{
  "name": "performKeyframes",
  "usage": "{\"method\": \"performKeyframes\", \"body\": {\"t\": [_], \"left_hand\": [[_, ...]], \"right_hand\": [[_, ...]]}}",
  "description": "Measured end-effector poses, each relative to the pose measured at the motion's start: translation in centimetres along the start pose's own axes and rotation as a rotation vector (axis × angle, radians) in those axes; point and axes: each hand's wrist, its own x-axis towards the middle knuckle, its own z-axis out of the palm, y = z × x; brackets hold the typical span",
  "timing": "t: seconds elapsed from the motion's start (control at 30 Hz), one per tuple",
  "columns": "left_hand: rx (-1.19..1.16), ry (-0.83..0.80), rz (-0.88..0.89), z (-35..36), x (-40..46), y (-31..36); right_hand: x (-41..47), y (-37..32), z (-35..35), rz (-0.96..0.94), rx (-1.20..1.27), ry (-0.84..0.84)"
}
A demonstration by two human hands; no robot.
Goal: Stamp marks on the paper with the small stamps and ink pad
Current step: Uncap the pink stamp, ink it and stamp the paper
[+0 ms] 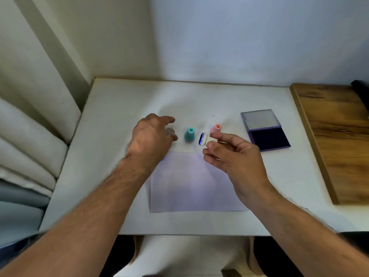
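My right hand [235, 158] pinches a small white stamp [206, 140] above the paper's far edge, its inked blue face tilted to the left. A teal stamp [189, 134] and a pink stamp [216, 128] stand upright on the table just beyond the pale paper sheet [191, 188]. My left hand [151, 138] hovers left of the teal stamp with loosely curled fingers; something small under its fingertips is mostly hidden. The ink pad [265, 129] lies open at the right, lid up, dark blue pad showing. A faint blue mark sits near the paper's top left corner.
The white table [111, 120] meets a wall at the back and curtains on the left. A wooden board [335, 136] adjoins the table on the right. A dark object [360, 86] sits at the far right edge.
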Motion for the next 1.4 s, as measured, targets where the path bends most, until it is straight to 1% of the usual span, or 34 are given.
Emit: {"method": "performKeyframes", "body": {"t": [0.07, 0.2, 0.27, 0.33, 0.4, 0.47, 0.53, 0.57, 0.67, 0.7, 0.73, 0.8, 0.93, 1.07, 1.17, 1.4], "left_hand": [[0.035, -0.012, 0.009, 0.4, 0.3, 0.2], [0.062, 0.023, 0.062, 1.0, 0.1, -0.3], [0.04, 0.064, 0.07, 1.0, -0.1, -0.4], [-0.038, 0.092, 0.058, 0.8, -0.2, -0.2], [-0.173, 0.104, 0.014, 0.2, -0.5, 0.2], [-0.317, 0.162, -0.002, -0.8, -0.6, 0.8], [-0.525, 0.199, -0.036, -1.7, -0.6, 1.6], [-0.665, 0.186, -0.063, -2.1, -0.6, 2.0], [-1.132, 0.053, -0.143, -3.1, -1.0, 3.1], [-1.252, 0.007, -0.156, -3.2, -1.2, 3.4], [-1.333, -0.035, -0.171, -3.2, -1.4, 3.7], [-1.416, -0.105, -0.205, -3.2, -1.9, 4.1], [-1.482, -0.228, -0.257, -3.1, -2.3, 4.4], [-1.458, -0.33, -0.228, -3.1, -2.5, 4.4], [-1.43, -0.358, -0.206, -3.0, -2.7, 4.3], [-1.371, -0.357, -0.166, -2.8, -2.8, 4.3]], "right_hand": [[0.2, 0.1, 0.0, 0.014, 0.019, -0.001], [0.6, 0.2, 0.1, 0.023, 0.029, 0.001], [0.8, 0.1, 0.3, 0.02, 0.029, 0.0], [1.0, 0.1, 0.4, 0.011, 0.027, -0.001], [1.1, 0.1, 0.6, -0.001, 0.017, -0.005], [1.1, 0.0, 0.6, -0.015, 0.023, -0.008], [1.2, -0.3, 0.6, -0.036, 0.011, -0.003], [1.3, -0.4, 0.6, -0.047, -0.001, 0.003], [1.4, -0.7, 0.6, -0.079, -0.021, 0.014], [1.4, -0.7, 0.6, -0.093, -0.029, 0.013], [1.4, -0.8, 0.6, -0.111, -0.04, 0.012], [1.3, -1.0, 0.6, -0.159, -0.066, 0.005], [1.2, -1.2, 0.6, -0.253, -0.135, 0.001], [1.3, -1.3, 0.5, -0.287, -0.177, 0.015], [1.3, -1.3, 0.4, -0.319, -0.238, 0.024], [1.0, -1.5, 0.4, -0.398, -0.387, 0.083]]}}
